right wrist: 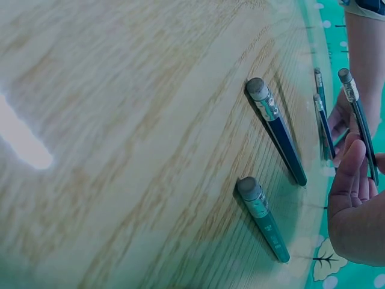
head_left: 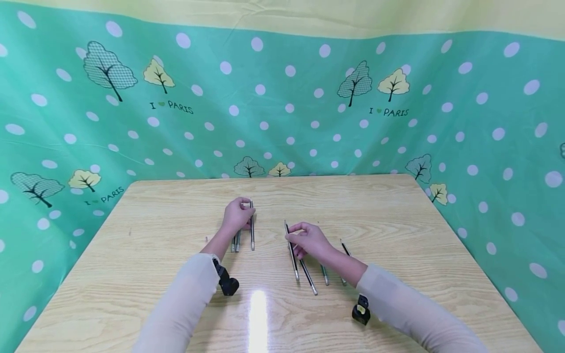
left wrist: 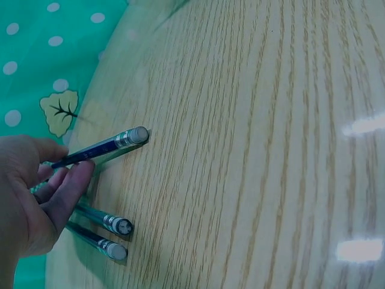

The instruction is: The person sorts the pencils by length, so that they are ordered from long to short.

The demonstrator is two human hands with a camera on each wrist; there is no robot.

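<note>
Over the tabletop, left grip pinches one dark pencil right of two lying pencils, right grip another pencil left of loose pencils, which careful lowering should avoid.

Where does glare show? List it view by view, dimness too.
Head: one white streak low on the table; left wrist: two white patches on the right side; right wrist: one slanting streak at the left edge; both wrist views look dimmer than the head view.

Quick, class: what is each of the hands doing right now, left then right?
Left hand: pinching one dark pencil.
Right hand: pinching another dark pencil.
</note>
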